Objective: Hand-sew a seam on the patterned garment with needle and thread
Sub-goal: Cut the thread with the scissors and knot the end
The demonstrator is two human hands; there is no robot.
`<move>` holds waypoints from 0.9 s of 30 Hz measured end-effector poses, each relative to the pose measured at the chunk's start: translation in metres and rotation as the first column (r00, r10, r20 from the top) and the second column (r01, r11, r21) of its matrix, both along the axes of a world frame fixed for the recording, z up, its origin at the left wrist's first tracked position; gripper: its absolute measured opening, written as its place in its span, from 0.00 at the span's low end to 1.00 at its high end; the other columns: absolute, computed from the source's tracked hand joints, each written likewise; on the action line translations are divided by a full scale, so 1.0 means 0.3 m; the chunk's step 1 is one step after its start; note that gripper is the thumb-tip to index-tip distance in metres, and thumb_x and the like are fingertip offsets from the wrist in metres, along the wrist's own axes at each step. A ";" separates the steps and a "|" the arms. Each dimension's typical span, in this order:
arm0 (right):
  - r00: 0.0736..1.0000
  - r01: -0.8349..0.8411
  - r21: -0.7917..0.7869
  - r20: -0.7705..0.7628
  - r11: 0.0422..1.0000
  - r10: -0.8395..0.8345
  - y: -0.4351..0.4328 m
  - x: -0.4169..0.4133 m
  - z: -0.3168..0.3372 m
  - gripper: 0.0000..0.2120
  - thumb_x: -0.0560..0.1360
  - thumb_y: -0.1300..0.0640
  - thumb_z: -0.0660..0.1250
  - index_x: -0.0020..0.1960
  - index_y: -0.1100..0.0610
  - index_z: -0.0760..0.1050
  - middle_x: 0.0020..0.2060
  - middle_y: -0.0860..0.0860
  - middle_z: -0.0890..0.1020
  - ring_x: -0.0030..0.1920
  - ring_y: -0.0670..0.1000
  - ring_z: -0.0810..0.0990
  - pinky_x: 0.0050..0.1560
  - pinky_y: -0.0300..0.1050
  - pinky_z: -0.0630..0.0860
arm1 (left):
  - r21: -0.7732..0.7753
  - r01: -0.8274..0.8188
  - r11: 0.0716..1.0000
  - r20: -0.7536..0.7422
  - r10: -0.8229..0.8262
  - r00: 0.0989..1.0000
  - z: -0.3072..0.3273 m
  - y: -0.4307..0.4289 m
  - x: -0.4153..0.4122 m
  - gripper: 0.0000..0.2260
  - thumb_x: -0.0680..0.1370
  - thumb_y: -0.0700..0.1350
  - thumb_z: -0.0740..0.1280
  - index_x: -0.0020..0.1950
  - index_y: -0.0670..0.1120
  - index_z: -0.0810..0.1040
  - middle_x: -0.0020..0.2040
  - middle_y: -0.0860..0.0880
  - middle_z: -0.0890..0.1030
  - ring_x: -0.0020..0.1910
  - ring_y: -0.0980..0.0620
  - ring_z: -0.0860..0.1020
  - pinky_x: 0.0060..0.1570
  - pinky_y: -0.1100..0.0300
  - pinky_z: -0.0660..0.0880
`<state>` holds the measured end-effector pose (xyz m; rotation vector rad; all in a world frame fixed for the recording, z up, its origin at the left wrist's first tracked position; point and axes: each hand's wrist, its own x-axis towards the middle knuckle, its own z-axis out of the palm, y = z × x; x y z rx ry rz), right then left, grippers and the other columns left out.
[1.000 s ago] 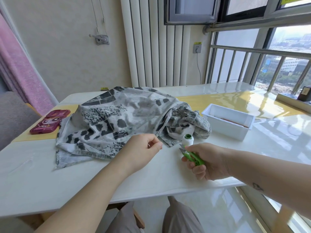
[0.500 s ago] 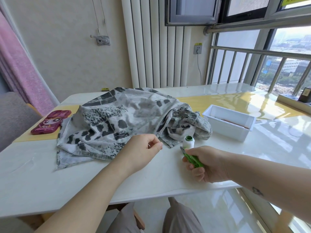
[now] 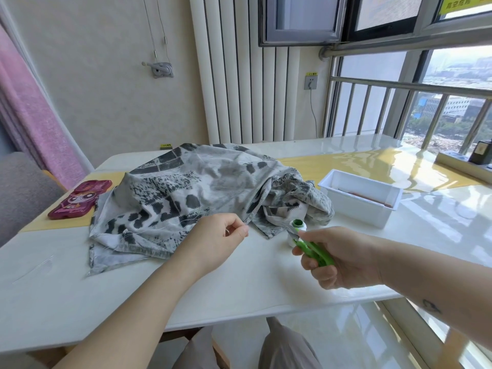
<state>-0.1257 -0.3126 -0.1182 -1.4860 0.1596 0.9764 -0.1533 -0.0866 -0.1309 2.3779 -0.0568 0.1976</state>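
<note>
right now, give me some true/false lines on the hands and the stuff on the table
1. The right hand grips green snips. True.
2. The left hand lies flat on the garment. False: its fingertips pinch together at the garment's near edge.
3. The spool stands in the tray. False: it stands on the table, by the garment.
4. A pink phone case lies left of the garment. True.

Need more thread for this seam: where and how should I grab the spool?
I'd pinch the thread spool by its round white sides below the green cap, coming from above: it stands upright, the patterned garment crowds behind, the green snips cross its front.
</note>
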 end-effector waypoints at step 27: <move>0.302 0.299 -0.530 0.841 0.793 0.448 -0.028 0.181 0.034 0.11 0.68 0.46 0.72 0.45 0.51 0.77 0.39 0.51 0.82 0.37 0.51 0.80 0.38 0.45 0.75 | 0.382 -0.132 0.915 0.110 0.097 0.989 0.045 -0.052 0.068 0.13 0.79 0.54 0.62 0.62 0.57 0.74 0.61 0.57 0.71 0.60 0.55 0.71 0.55 0.57 0.68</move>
